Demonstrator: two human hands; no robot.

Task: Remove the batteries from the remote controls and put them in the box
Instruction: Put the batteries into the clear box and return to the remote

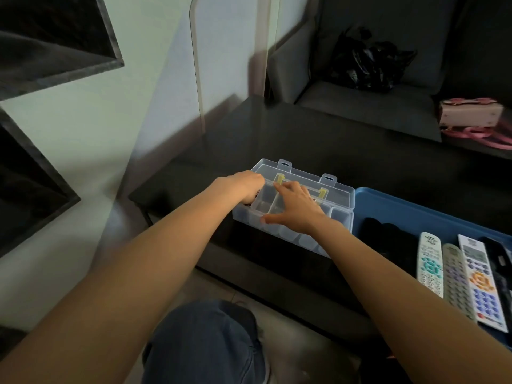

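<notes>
Partly hidden: left hand (240, 187) fingers curl into box (293, 206), grip unclear; right hand (293, 207) spread flat over compartments.

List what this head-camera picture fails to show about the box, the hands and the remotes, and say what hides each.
- Left hand: its fingers curl down out of sight at the clear box end; any battery held is hidden.
- Box compartments under the right hand: covered by palm and forearm.
- Black remotes in the blue tray: too dark to count.
- Rightmost remote: cut off by the frame edge.
</notes>
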